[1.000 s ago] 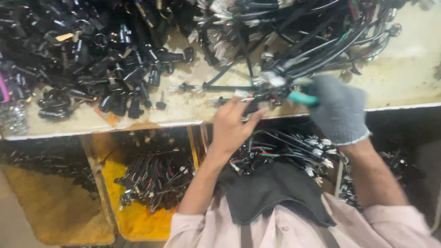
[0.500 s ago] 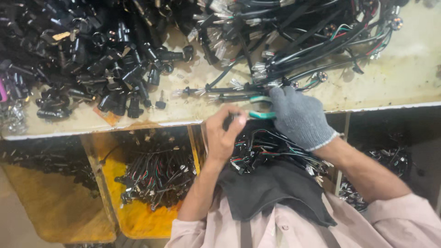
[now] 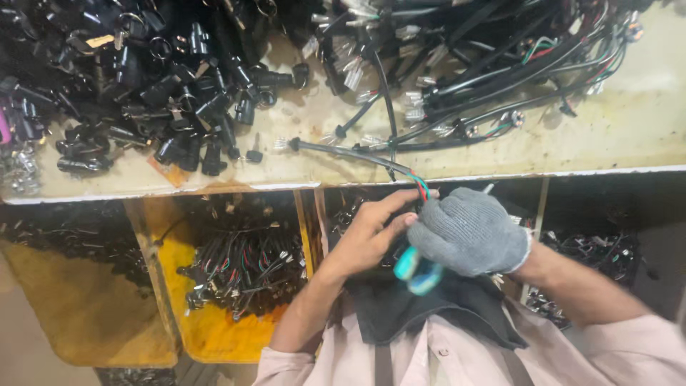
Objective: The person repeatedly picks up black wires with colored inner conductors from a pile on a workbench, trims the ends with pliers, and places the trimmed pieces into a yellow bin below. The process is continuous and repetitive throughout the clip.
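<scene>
My bare left hand [image 3: 366,236] pinches the end of a black sheathed cable [image 3: 357,153] where red and green wires [image 3: 421,189] fan out, just below the bench's front edge. My right hand [image 3: 468,230] wears a grey knitted glove and grips a tool with teal handles [image 3: 416,271], whose jaws are hidden behind the glove next to the wire ends. The cable runs up and left across the bench top to a small connector.
The beige bench top [image 3: 629,136] carries a heap of black plugs and keys [image 3: 143,93] at left and tangled wire harnesses [image 3: 486,64] at right. Under it, a yellow bin [image 3: 207,336] holds wired connectors [image 3: 246,268]; more harnesses [image 3: 593,250] fill a bin at right.
Both hands have dropped from the bench top to below its front edge, pulling the cable end with them. The teal-handled tool now hangs lower, beneath the glove.
</scene>
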`<state>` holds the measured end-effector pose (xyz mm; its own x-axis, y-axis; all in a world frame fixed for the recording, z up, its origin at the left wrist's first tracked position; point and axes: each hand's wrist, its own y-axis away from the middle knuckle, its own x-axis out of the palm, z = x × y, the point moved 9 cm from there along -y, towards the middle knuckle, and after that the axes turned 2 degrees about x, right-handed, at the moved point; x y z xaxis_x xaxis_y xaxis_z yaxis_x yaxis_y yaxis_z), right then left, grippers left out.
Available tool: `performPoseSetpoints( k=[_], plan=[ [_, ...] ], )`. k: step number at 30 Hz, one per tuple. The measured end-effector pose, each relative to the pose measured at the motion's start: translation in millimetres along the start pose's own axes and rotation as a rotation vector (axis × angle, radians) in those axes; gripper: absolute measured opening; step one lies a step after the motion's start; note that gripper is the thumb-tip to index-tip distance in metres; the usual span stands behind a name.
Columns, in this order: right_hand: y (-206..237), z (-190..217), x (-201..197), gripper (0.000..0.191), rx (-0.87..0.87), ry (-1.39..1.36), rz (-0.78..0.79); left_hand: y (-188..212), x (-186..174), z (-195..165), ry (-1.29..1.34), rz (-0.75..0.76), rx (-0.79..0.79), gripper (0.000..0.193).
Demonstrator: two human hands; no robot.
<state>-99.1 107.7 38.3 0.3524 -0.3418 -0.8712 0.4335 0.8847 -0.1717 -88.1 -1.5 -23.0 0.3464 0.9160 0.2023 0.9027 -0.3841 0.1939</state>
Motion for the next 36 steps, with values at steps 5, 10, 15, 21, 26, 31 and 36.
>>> performPoseSetpoints(
  k=[5,10,15,21,26,31,36],
  plan=[
    [19,-46,9,0.02,0.441,-0.441,-0.143,-4,9,5,-0.146,-0.074,-0.036,0.03],
    [32,-51,-19,0.012,0.644,-0.686,-0.562,-4,7,-11,-0.175,-0.158,0.095,0.03],
    [14,-31,-33,0.02,0.419,-0.42,-0.349,-1,8,-12,-0.146,-0.088,0.074,0.03],
    [21,-62,-17,0.016,0.761,-0.809,-0.204,-6,16,-28,-0.534,-0.087,0.27,0.034],
    [-3,-14,-14,0.034,0.149,-0.116,-0.006,-10,16,-11,-0.107,0.01,0.127,0.027],
    [12,-31,10,0.017,0.308,-0.382,0.107,-6,16,9,-0.18,-0.029,-0.04,0.023],
    [44,-49,-34,0.012,0.517,-0.877,-0.672,-4,17,14,0.163,-0.124,0.055,0.03]
  ],
)
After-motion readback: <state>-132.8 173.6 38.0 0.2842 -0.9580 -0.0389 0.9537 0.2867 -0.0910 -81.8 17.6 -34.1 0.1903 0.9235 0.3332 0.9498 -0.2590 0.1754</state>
